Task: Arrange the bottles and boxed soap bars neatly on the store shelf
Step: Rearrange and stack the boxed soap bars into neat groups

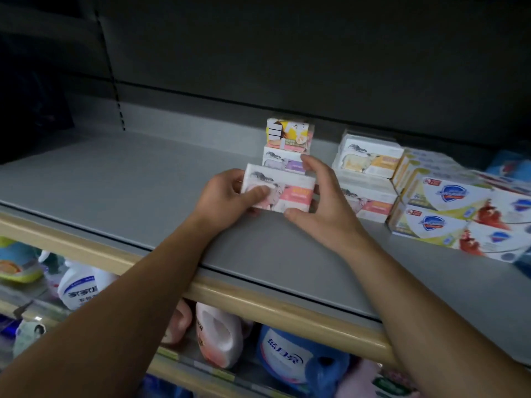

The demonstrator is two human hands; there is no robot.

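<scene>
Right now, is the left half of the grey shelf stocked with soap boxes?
No, the grey shelf lies bare left of the pink-label soap box that both hands grip.

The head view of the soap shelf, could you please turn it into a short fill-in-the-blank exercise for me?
1. Both hands hold a soap box with a ____ label patch.
2. Behind it, the box with the yellow top sits ____ a purple-labelled box.
3. The blue jug stands on the shelf ____ the grey shelf.

Missing words: pink; on top of; below
</scene>
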